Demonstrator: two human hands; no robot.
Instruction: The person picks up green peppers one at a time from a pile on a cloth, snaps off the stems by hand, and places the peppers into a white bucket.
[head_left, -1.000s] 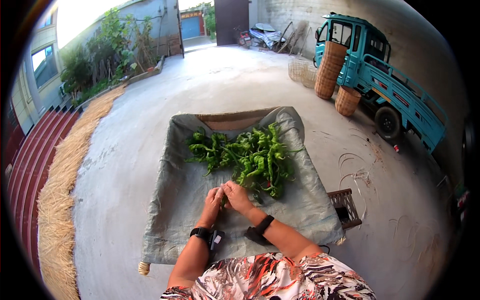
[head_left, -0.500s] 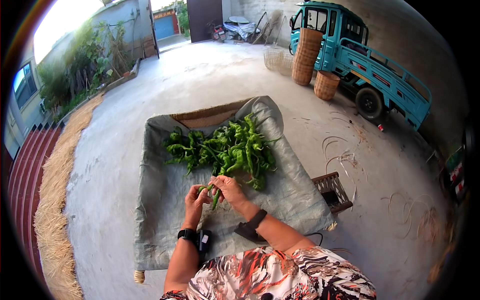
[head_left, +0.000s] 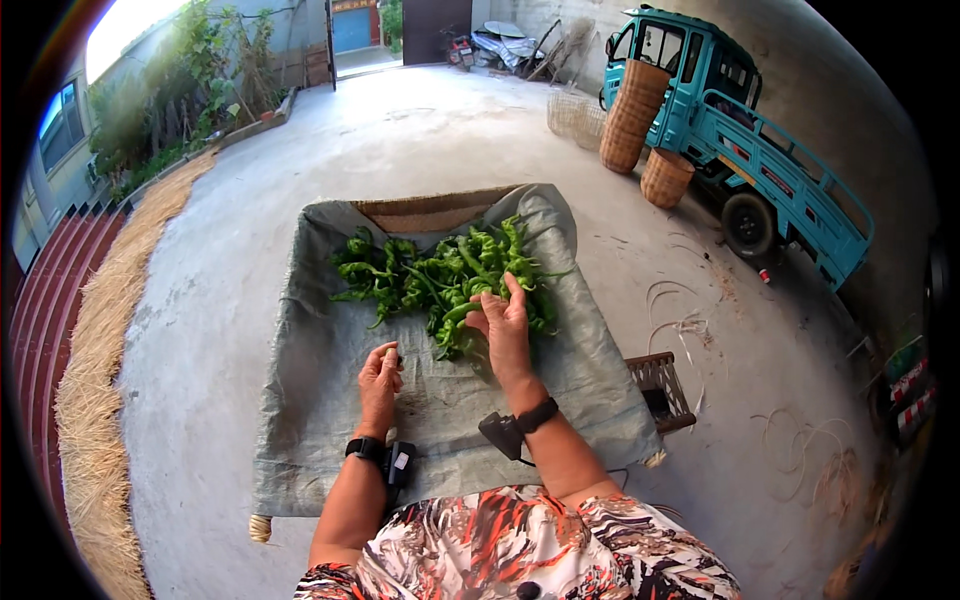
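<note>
Twisted green peppers [head_left: 400,285] lie heaped on a grey woven sheet [head_left: 330,430] spread over a raised stand. My right hand [head_left: 505,325] reaches over the near right part of the heap, its fingers apart. A long green pepper [head_left: 462,311] lies beside its thumb and fingertips; I see no grip on it. Nearer to me and left of the heap, my left hand [head_left: 379,385] hovers above bare sheet with fingers curled together. A small dark bit shows at its fingertips, too small to name. Both wrists wear dark bands with small dark devices.
Beside the stand's right edge is a small woven stool [head_left: 660,390]. Wicker baskets [head_left: 665,180] stand before a teal cargo tricycle [head_left: 735,120] at the far right. Straw [head_left: 95,400] lines the left side by red steps [head_left: 60,270]. Loose strips [head_left: 690,325] litter the floor.
My hands were together on a green pepper over the near sheet. They have parted: the right has moved forward to the heap, and the left has stayed near, slightly left. The view has shifted slightly.
</note>
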